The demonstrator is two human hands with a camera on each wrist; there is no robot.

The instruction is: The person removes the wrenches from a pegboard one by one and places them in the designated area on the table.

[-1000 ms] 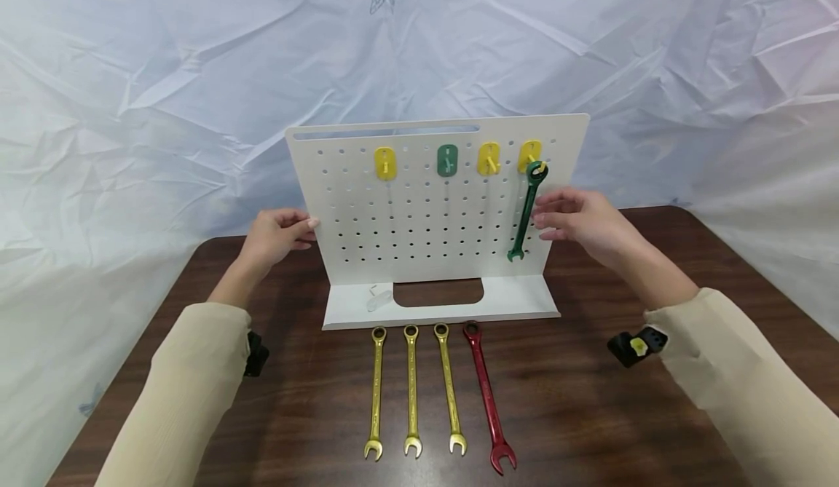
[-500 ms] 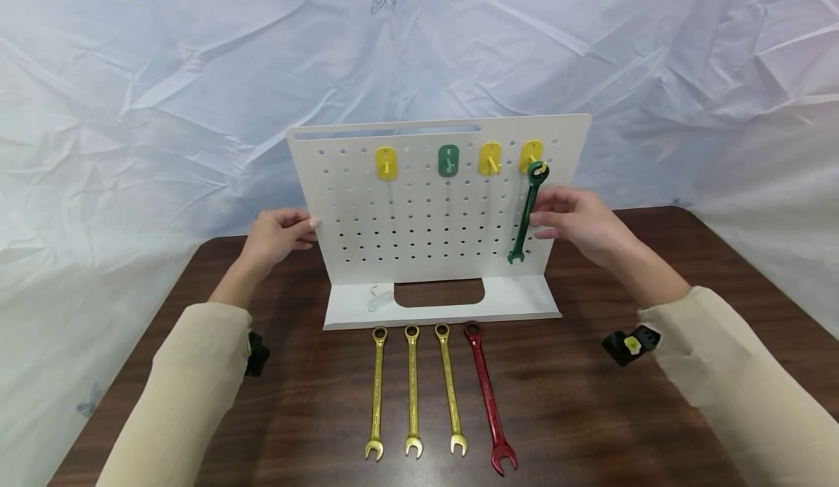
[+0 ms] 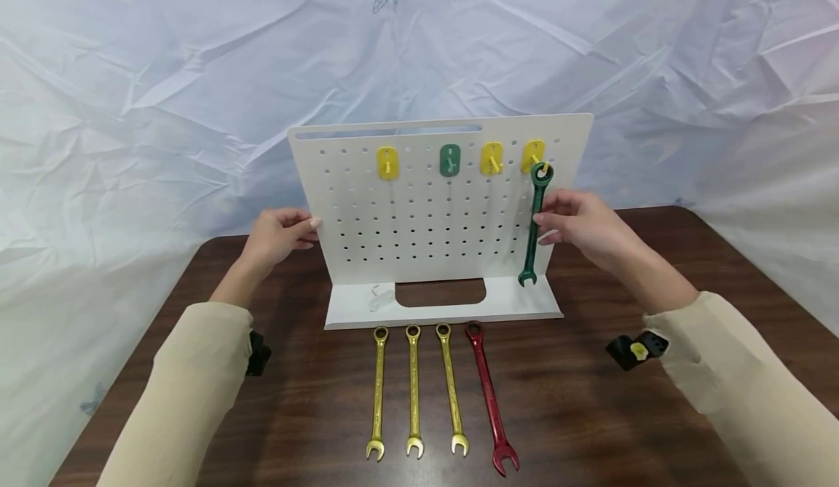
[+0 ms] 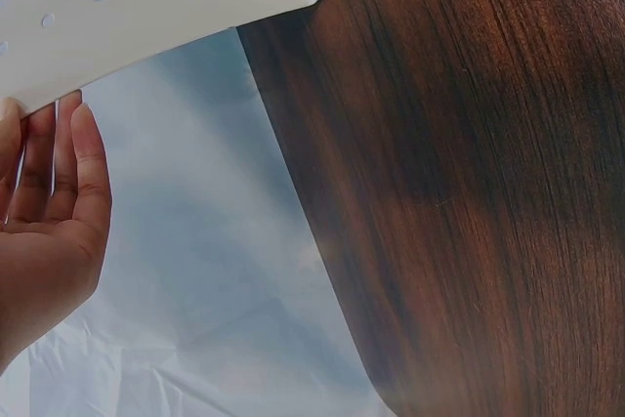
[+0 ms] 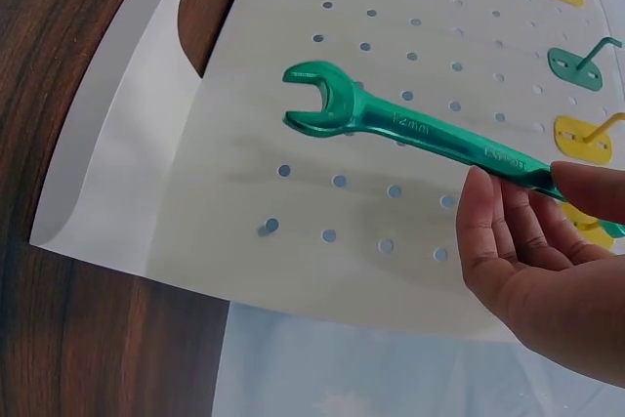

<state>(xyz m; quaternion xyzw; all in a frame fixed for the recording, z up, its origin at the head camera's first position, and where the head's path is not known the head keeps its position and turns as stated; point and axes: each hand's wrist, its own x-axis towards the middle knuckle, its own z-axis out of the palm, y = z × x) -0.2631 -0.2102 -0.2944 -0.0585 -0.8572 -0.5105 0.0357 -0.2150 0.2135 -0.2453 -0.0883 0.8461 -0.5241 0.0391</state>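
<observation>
My right hand pinches a green combination wrench by its shank, thumb on one side and fingers on the other. The wrench's ring end is at the tip of the rightmost yellow hook; its open end points down, held off the board in the right wrist view. My left hand pinches the left edge of a white pegboard, with the thumb in front and fingers behind. Along the board's upper part are another yellow hook, a green hook and a left yellow hook.
Three gold wrenches and a red wrench lie in a row on the dark wooden table, in front of the board. A small clear piece sits on the board's foot. Pale wrinkled cloth hangs behind.
My right fingers have closed on the green wrench, which hung slanted beside them. Its lower end has swung right and away from the board. My left hand stays at the board's edge.
</observation>
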